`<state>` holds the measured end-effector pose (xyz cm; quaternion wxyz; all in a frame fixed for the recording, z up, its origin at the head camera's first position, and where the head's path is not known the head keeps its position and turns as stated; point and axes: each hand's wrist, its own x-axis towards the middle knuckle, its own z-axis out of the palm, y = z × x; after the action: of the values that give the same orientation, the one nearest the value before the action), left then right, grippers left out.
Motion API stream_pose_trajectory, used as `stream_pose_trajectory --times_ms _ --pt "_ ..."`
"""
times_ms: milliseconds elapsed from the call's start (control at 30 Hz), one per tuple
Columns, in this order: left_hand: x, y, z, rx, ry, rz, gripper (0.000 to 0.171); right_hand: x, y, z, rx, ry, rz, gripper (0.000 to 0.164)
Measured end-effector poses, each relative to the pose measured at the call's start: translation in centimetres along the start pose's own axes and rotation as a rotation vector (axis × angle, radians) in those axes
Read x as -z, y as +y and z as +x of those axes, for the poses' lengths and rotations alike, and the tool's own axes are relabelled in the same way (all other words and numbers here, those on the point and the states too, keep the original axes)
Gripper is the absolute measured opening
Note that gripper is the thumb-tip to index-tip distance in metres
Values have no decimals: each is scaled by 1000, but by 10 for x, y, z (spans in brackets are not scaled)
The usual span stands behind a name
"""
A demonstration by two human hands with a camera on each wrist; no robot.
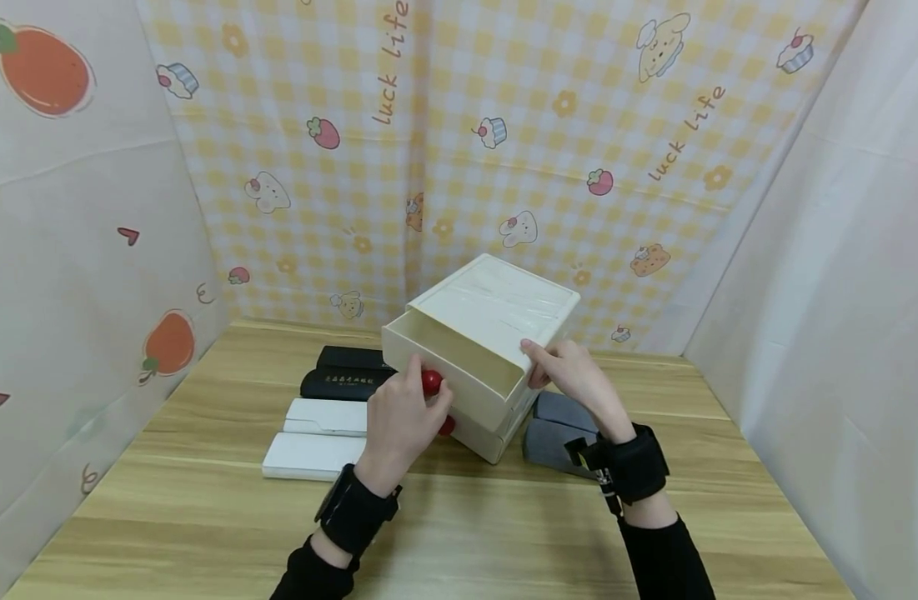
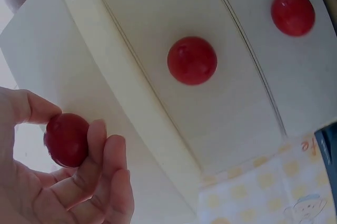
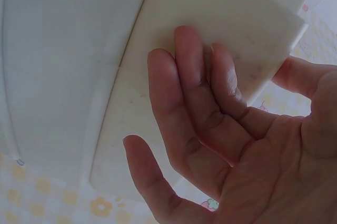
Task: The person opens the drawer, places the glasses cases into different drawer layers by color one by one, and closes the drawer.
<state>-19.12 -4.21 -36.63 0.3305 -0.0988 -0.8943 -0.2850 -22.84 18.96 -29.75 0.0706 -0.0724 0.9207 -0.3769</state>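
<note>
Drawer box (image 1: 496,293): centre frame; likely light, stiff, smooth
Red knob (image 1: 432,382): best hold; left hand (image 1: 398,419) pinches it
Box edge (image 1: 564,318): right hand (image 1: 575,377) grips it, steadying

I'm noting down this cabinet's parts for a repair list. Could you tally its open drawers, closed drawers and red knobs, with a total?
Open drawers: 1
Closed drawers: 2
Red knobs: 3
Total: 6
</note>
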Motion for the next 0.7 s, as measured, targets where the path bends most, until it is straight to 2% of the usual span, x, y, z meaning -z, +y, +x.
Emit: stream_pose_trajectory --times_ms 200,300,433,700 --pt "9 -4 -6 -64 5 56 18 -1 0 0 -4 -3 10 61" --pt "13 -7 -9 -107 28 75 18 -1 0 0 0 -2 11 61" --pt "16 -15 -16 -189 93 64 19 -1 1 -1 15 4 7 61" --pt "20 -37 -29 -409 273 14 16 -2 2 -1 30 10 4 61"
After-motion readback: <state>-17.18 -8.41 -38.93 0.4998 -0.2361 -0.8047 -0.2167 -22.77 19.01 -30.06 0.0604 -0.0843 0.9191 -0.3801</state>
